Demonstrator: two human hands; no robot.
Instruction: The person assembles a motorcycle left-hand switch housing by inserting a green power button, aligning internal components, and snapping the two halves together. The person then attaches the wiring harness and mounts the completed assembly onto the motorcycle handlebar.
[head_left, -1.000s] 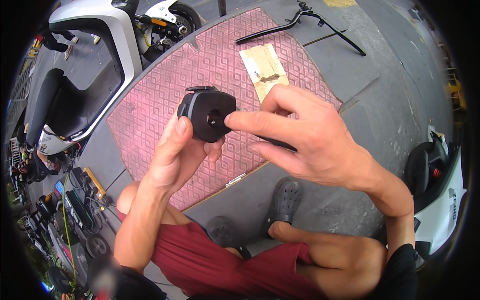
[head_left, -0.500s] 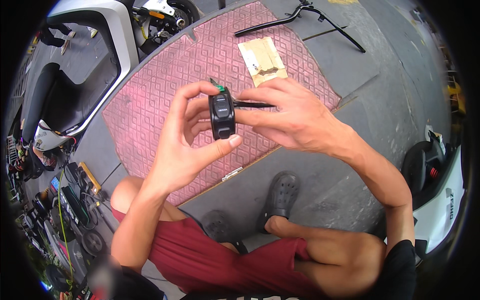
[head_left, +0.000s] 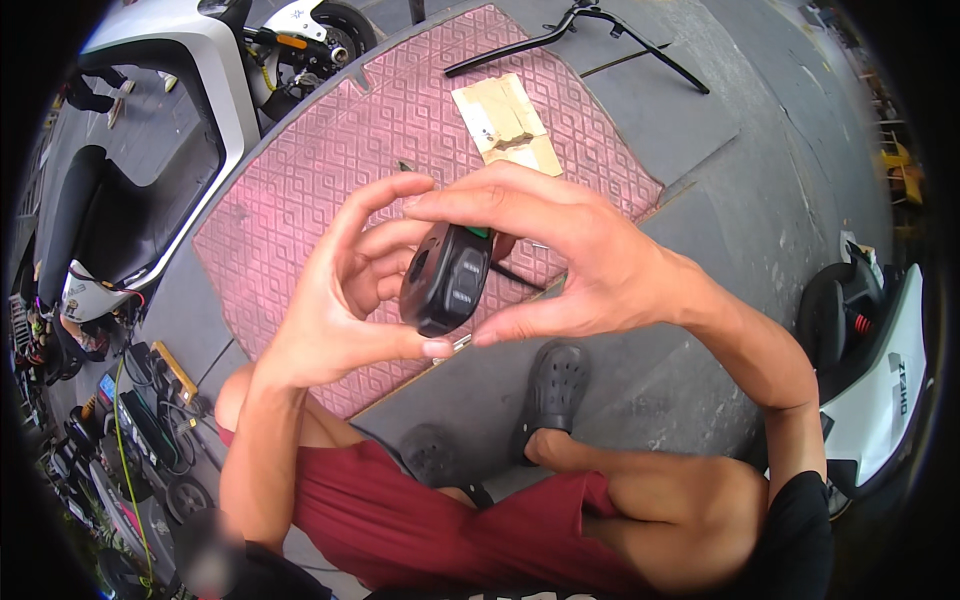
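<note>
Between my hands, over the pink mat, is a black rounded plastic device with raised buttons on its side and a bit of green at its top edge. It is tilted, with a large rounded face turned toward the left. My left hand curves round its left side, thumb at the lower edge and fingers behind. My right hand closes over it from the right, index finger across the top and thumb at the bottom right. A thin black cable runs out behind the device, partly hidden by the right hand.
Beyond my hands, a torn tan envelope lies on the pink patterned mat. Black handlebars rest at the far edge. A white-and-black scooter stands left, another white vehicle right. Cables and a charger lie lower left.
The device has tilted and turned, showing more of its left face. My right hand has moved from the cable to wrap round the device's right side. The view has shifted slightly.
</note>
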